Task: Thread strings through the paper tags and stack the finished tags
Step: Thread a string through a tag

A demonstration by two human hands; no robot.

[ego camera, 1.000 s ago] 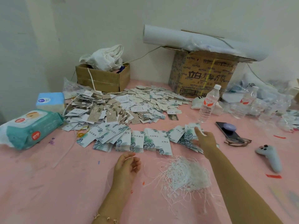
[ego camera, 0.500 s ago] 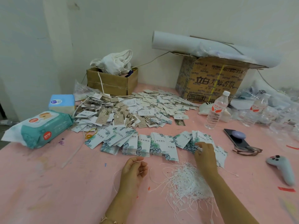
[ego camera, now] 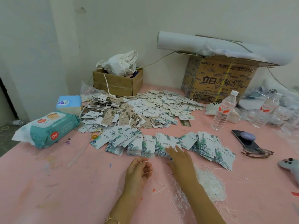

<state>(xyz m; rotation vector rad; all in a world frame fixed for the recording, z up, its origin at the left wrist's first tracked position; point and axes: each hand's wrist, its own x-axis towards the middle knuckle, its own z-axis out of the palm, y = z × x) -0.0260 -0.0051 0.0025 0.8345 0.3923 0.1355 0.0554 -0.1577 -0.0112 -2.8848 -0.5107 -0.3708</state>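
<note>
A row of leaf-print paper tags (ego camera: 148, 143) lies fanned across the pink table (ego camera: 48, 183). Behind it spreads a big heap of loose tags (ego camera: 145, 109), some with strings. A tangle of white strings (ego camera: 210, 183) sits at the near right. My left hand (ego camera: 139, 172) rests on the table in front of the row, its fingers curled, pinching a thin white string (ego camera: 120, 180) that loops down beside the wrist. My right hand (ego camera: 179, 160) reaches forward with straight fingers that touch the near edge of the tags in the middle of the row.
A wet-wipes pack (ego camera: 51, 128) and tissue box (ego camera: 68, 103) lie at the left. Two cardboard boxes (ego camera: 118, 83) (ego camera: 220, 78) stand against the wall. A water bottle (ego camera: 224, 109), a phone (ego camera: 246, 140) and a grey toy (ego camera: 289, 167) sit at the right.
My right hand has moved left along the row, from its right end to the middle. The left hand has stayed in place holding the string.
</note>
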